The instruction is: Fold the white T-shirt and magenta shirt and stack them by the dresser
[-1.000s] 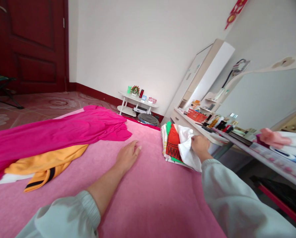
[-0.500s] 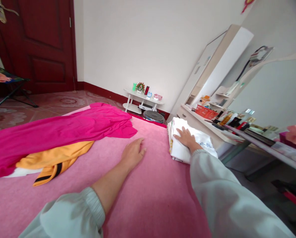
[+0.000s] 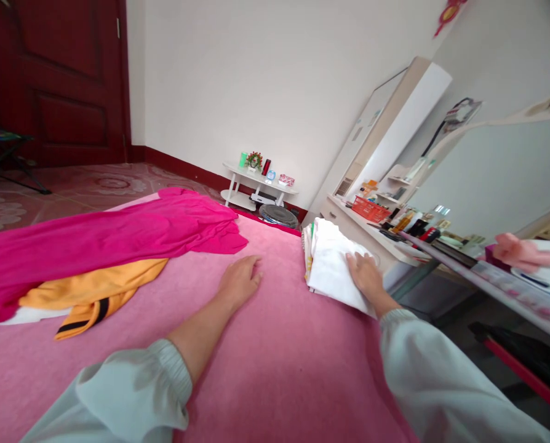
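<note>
My right hand lies with fingers spread on the right part of a folded white garment, which tops a small stack at the bed's right edge. Edges of other folded cloth show on the stack's left side. My left hand rests on the pink bedspread, holding nothing, its fingers loosely bent and apart. To its left a magenta garment is laid out long across the bed. Partly beneath that lie an orange garment with black bands and something white.
On the right stands a dressing table with a mirror, bottles and a red basket. Beyond the bed are a small white shelf table and a round dark lidded object. A folding chair stands near the red door.
My right hand has slid right across the white garment, and the blue print seen before is now out of sight. My left hand stays on the bedspread. The view has turned slightly right.
</note>
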`<state>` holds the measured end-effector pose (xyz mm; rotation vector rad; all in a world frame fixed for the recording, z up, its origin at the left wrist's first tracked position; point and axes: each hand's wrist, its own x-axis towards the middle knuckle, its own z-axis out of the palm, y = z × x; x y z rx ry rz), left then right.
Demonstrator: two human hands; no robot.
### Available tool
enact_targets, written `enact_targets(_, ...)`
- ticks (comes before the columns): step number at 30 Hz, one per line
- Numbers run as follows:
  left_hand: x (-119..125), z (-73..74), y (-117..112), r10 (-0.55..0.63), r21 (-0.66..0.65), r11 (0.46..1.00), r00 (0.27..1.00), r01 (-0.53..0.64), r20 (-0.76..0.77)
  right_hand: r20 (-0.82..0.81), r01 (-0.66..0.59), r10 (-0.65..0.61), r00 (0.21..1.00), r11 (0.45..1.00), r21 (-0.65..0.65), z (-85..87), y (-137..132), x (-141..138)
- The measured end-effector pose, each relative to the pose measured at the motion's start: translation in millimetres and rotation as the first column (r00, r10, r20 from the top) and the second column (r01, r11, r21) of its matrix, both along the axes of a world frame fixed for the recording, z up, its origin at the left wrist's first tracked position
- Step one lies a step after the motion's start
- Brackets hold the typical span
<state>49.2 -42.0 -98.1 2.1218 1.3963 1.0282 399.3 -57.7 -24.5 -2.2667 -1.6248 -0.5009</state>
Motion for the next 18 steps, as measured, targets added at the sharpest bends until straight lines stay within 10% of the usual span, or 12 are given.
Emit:
enact_targets(6,-1.6,0.9,-2.5,-0.016,0.03,0.999,0.999,0.018,-0.034,0.235,-0.38,0.423,0.875,0.901,-0.208,-24.0,-58.0,-51.0)
enact_targets(11,-4.3,7.2,-10.5,-0.098,0.07,0.992,0.985,0.109,-0.144,-0.062,-0.387,0.382,0.922,0.915,-0.111,-19.5,-72.1,-109.8)
enact_targets(18,-1.6,-0.6,-28.2,-0.104,0.069,0.989,0.955,0.128,-0.279,-0.47,-0.55,0.556,0.686,0.819,0.167,-64.6,-70.1,-225.2)
